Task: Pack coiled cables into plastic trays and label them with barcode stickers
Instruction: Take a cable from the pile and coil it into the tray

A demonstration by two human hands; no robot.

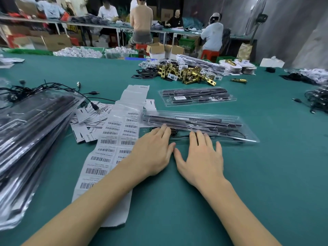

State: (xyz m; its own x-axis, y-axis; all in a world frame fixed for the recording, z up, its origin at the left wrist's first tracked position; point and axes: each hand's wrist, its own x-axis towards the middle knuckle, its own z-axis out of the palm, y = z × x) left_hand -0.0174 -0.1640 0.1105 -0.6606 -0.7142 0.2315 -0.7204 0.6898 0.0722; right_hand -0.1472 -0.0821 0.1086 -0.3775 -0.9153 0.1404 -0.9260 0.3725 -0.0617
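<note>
2 flat, unclenched hands, left (153, 151) and right (202, 162), on 1 of 2 trays (230, 129).

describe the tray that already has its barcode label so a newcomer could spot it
On the green table, look beyond both hands to the farther of two clear plastic trays, just before the pile of brass lock parts. Only it carries a white barcode sticker.

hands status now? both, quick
Left hand: open, fingers flat on the near clear tray over the coiled cable.
Right hand: open, fingers flat on the same tray.
</note>
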